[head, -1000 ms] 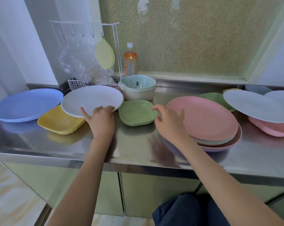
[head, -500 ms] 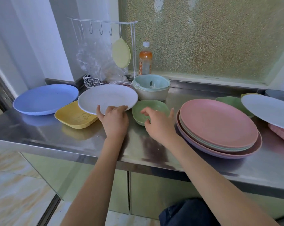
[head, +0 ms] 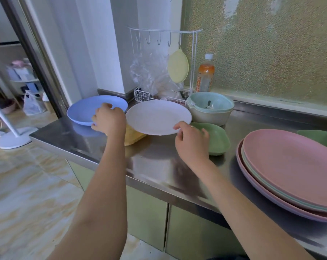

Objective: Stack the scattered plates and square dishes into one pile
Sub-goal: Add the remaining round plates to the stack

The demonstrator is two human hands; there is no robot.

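Note:
A white round plate [head: 157, 117] lies tilted on a yellow square dish [head: 135, 137] on the steel counter [head: 158, 162]. My right hand [head: 192, 141] pinches the white plate's near right rim, above a green square dish [head: 219, 141]. Left of them sits a blue round plate [head: 83, 109]; my left hand [head: 109, 120] grips its right rim, fingers over the top and thumb below. At the right stands a pile of round plates with a pink plate [head: 290, 166] on top, and behind it a second green dish [head: 320, 137].
Nested bowls [head: 211, 109] stand behind the green dish, with an orange bottle [head: 205, 74] and a white hook rack [head: 164, 34] holding a yellow pad and a plastic bag at the back. The counter's left end drops off to the tiled floor [head: 27, 184].
My left hand left the white plate and moved left to the blue plate's rim. My right hand shifted from over the green dish to the white plate's edge. The view swung left.

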